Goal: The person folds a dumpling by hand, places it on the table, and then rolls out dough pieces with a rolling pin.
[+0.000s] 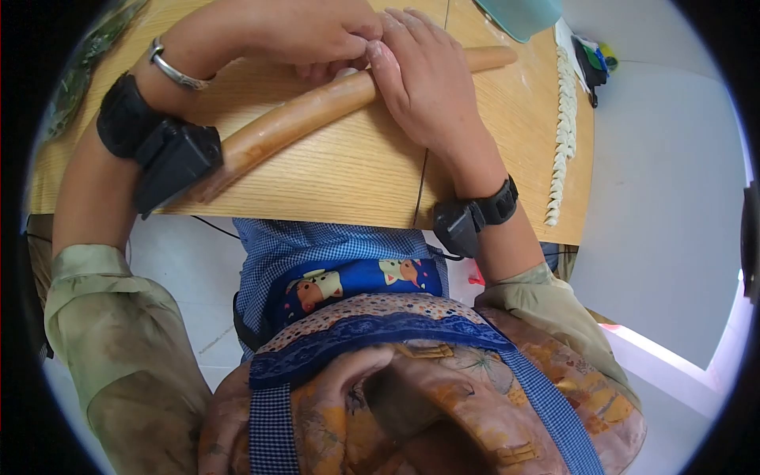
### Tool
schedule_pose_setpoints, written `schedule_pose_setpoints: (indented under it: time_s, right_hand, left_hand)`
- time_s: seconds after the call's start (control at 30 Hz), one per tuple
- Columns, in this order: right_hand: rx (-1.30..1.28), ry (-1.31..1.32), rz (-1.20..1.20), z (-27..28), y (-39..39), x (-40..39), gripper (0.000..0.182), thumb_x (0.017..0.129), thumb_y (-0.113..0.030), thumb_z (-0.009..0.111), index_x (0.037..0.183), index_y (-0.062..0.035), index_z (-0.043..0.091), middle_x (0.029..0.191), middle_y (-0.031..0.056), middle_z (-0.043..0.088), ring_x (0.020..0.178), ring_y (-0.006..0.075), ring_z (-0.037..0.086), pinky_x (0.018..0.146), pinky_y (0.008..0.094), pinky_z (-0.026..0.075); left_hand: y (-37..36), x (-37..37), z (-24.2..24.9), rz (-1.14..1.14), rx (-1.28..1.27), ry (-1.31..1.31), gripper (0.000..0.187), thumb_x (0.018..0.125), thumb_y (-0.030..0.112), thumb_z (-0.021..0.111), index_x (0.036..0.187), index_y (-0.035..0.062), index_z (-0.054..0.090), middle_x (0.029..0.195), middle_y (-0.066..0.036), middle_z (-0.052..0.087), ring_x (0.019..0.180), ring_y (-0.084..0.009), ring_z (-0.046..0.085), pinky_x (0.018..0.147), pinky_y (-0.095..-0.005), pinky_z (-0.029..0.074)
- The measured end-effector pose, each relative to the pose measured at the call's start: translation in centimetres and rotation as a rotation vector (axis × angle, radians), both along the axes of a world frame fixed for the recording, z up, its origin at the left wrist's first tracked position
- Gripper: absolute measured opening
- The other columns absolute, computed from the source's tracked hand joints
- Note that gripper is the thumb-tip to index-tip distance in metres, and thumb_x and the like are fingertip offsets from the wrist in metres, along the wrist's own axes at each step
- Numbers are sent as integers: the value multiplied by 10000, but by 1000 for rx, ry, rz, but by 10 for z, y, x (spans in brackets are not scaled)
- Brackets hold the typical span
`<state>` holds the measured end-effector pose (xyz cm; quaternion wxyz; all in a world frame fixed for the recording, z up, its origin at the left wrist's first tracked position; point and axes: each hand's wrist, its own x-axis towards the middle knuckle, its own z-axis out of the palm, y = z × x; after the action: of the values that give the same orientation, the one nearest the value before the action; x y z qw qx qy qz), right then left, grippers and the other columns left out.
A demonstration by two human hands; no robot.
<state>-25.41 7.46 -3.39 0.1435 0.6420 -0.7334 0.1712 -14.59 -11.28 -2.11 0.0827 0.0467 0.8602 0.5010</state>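
Note:
A long wooden rolling pin [297, 115] slants across the wooden table, its near end by my left wrist and its far end to the right. My right hand [431, 91] lies over the pin, palm down, with flour on the thumb and fingers. Just left of it, my left hand [317, 32] is closed, its fingers curled under and touching the right thumb. A small bit of something white [346, 73] shows below the left fingers, beside the pin. What the left fingers hold is mostly hidden.
A row of pale, folded dough pieces [564, 131] runs along the right side of the table [507, 158]. A light teal container [522, 16] stands at the far edge. A leafy green bundle [79, 79], seemingly in clear plastic, lies at far left. A seam crosses the tabletop.

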Motion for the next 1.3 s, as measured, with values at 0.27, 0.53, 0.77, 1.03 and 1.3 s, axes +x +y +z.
schedule_pose_setpoints:
  time_s: [0.27, 0.53, 0.77, 1.03, 1.3]
  right_hand:
    - [97, -67, 14, 6, 46, 9, 586, 1014, -385, 540, 1435, 22, 516, 1454, 228, 543, 1392, 412, 459, 1189, 539, 291]
    - [217, -84, -18, 13, 79, 20, 647, 1010, -404, 546, 1496, 14, 456, 1520, 213, 484, 1451, 393, 399, 1235, 548, 214]
    - [70, -34, 18, 1, 36, 6, 555, 1014, -367, 538, 1396, 35, 542, 1405, 233, 572, 1356, 407, 489, 1172, 542, 313]
    - [-24, -3, 2, -5, -4, -7, 455, 1007, -301, 502, 1308, 29, 591, 1337, 235, 618, 1306, 416, 531, 1094, 515, 394]
    - [115, -97, -7, 5, 55, 10, 542, 1011, -309, 537, 1442, 18, 504, 1468, 229, 529, 1408, 409, 445, 1218, 558, 248]
  left_hand:
    - [1, -4, 1, -142, -188, 94, 147, 915, 127, 673, 889, -7, 618, 717, -31, 599, 617, -124, 554, 581, -289, 472]
    - [5, 3, 6, -13, -10, -52, 182, 931, 138, 686, 848, -12, 626, 710, -30, 596, 596, -104, 579, 531, -257, 478]
    - [-1, -1, 7, -4, -25, -81, 332, 1051, 263, 550, 899, -19, 639, 686, -26, 582, 586, -96, 595, 530, -263, 489]
    - [-5, -5, 1, 12, -25, -43, 334, 1032, 261, 543, 847, -2, 631, 703, -44, 582, 592, -120, 573, 572, -284, 483]
    - [0, -5, -3, -48, -129, 136, 157, 852, 130, 693, 838, -9, 621, 690, -48, 590, 646, -128, 574, 603, -297, 464]
